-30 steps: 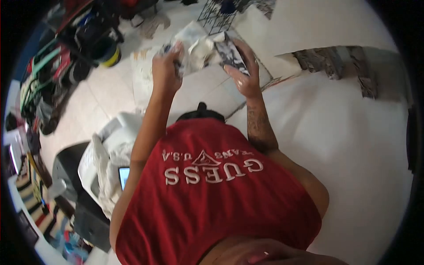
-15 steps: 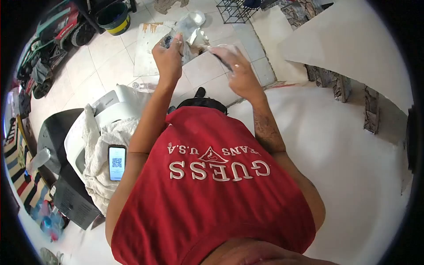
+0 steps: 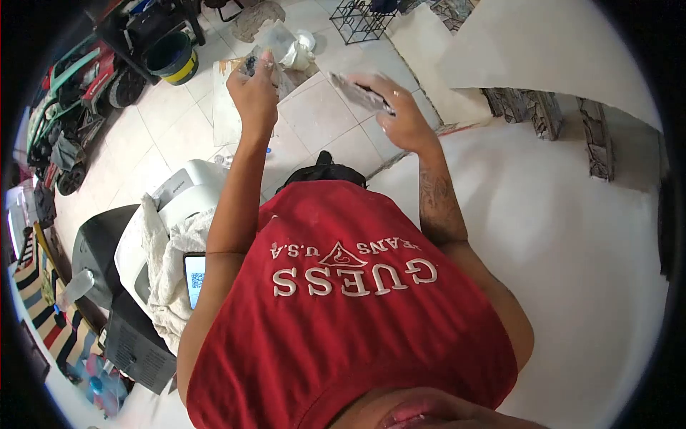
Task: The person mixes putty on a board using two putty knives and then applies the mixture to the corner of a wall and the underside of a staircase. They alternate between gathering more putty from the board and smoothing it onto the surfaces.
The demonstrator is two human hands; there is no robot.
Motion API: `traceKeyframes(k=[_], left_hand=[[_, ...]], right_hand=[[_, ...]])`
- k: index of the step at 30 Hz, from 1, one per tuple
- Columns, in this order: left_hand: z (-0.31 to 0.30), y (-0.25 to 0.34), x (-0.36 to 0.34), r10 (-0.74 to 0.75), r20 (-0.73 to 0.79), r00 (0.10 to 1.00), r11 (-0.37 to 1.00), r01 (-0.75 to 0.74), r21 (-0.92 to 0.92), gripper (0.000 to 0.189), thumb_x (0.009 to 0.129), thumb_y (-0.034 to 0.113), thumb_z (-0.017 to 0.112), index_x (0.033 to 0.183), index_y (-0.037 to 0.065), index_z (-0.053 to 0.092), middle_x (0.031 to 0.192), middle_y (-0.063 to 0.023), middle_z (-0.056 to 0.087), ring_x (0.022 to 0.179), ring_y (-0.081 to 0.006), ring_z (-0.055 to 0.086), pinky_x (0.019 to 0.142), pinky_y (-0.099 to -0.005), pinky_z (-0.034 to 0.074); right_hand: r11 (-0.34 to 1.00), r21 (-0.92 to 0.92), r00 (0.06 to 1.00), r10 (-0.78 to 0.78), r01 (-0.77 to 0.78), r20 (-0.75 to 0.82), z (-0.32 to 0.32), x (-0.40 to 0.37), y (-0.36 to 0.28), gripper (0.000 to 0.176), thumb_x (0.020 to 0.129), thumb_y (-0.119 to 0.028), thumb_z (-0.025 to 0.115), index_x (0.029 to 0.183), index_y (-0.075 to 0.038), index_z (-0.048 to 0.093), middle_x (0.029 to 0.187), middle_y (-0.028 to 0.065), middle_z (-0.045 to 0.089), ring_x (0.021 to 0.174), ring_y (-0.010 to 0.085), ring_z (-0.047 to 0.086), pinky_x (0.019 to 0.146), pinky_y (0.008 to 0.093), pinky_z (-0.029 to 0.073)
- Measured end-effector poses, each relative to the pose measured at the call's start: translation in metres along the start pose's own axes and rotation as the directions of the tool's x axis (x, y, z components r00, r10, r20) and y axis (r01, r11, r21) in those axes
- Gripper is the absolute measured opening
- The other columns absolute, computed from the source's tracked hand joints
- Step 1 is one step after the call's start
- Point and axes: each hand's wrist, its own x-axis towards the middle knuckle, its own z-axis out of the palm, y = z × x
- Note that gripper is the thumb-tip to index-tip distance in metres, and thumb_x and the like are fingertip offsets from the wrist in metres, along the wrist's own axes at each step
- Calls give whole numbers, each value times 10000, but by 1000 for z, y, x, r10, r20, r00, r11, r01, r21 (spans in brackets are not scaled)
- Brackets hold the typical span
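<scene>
My left hand (image 3: 254, 93) is closed round the dark handle of a putty knife (image 3: 249, 66), its flat blade partly hidden by the fingers. My right hand (image 3: 407, 121) grips a second putty knife (image 3: 361, 94), whose wide blade is smeared with white paste and points up and left. White specks dot the right fingers. Beyond the left hand, a crumpled clear plastic bag (image 3: 277, 36) with white material lies over a worn white board (image 3: 225, 114) on the tiles.
A black bucket with a yellow band (image 3: 184, 69) stands at the upper left. White wall (image 3: 557, 250) fills the right side. A wire rack (image 3: 357, 21) is at the back. On my left, a phone (image 3: 194, 279) and cloth (image 3: 171, 236) rest on a white appliance (image 3: 189, 179).
My right hand has drawn away from the left toward the wall, turning its blade into fuller view. My left hand has shifted slightly up and left. The camera view has shifted too.
</scene>
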Motion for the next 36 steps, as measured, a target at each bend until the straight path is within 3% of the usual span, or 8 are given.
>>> traceKeyframes(k=[20, 23, 26, 28, 29, 31, 34, 36], left_hand=[[12, -2, -9, 195, 117, 974, 960, -214, 178, 240, 895, 162, 522, 871, -58, 615, 626, -5, 525, 574, -67, 413, 507, -233, 354], [2, 7, 4, 75, 34, 997, 995, -77, 60, 229, 888, 172, 549, 742, 1, 595, 596, 17, 499, 521, -62, 413, 465, -229, 347], [-14, 11, 22, -49, -3, 999, 999, 49, 14, 210, 875, 168, 570, 710, 39, 556, 596, 29, 482, 509, -69, 448, 444, -232, 354], [-10, 7, 24, -4, -21, 1000, 991, 1, -137, 208, 870, 176, 581, 717, 39, 545, 621, 13, 489, 532, -70, 442, 452, -239, 356], [-27, -17, 38, 13, 55, 998, 981, -24, 194, 198, 871, 188, 582, 754, 29, 560, 666, -2, 508, 554, -76, 435, 478, -247, 370], [-11, -12, 17, -163, 36, 986, 987, 163, 13, 149, 881, 179, 558, 857, 32, 557, 685, 13, 506, 565, -75, 420, 492, -242, 366], [-17, -61, 10, 44, 136, 990, 962, -78, 260, 272, 893, 131, 505, 1122, -13, 535, 718, 14, 500, 568, -117, 431, 491, -278, 363], [-15, -72, 1, -157, 166, 973, 978, 130, 166, 116, 889, 164, 515, 833, 63, 508, 597, 36, 414, 493, -86, 375, 429, -259, 300]], right_hand=[[953, -287, 991, 116, -92, 67, 41, 16, -10, 663, 600, 134, 400, 1229, -61, 480, 1138, 176, 538, 1074, 341, 511, 948, 380, 396], [995, 87, 950, -66, 41, 307, 16, 11, 18, 663, 604, 124, 466, 1249, -26, 457, 1136, 177, 553, 1089, 296, 529, 928, 356, 423], [566, 786, 966, 200, -249, 162, -28, -17, 8, 693, 588, 123, 512, 1267, 17, 428, 1179, 169, 540, 1105, 254, 527, 933, 357, 422], [509, 861, 993, 95, 11, -69, -53, -32, -18, 691, 598, 38, 593, 1256, 97, 394, 1216, 196, 507, 1108, 258, 523, 950, 392, 411], [535, 832, 986, -7, 145, -167, -69, -41, -22, 692, 613, -7, 618, 1256, 108, 386, 1223, 206, 498, 1112, 267, 519, 954, 399, 407], [598, 687, 894, -121, 413, -432, -94, -69, -31, 670, 645, -93, 674, 1235, 98, 418, 1223, 240, 486, 1105, 281, 520, 969, 427, 384], [774, 221, 525, -164, 594, -835, -134, -119, -63, 600, 669, -106, 672, 1205, 71, 469, 1209, 247, 494, 1099, 287, 521, 982, 440, 362], [797, -124, 283, -350, 592, -893, -165, -133, -100, 561, 677, -78, 636, 1197, 64, 480, 1203, 232, 504, 1104, 288, 517, 984, 432, 358]])
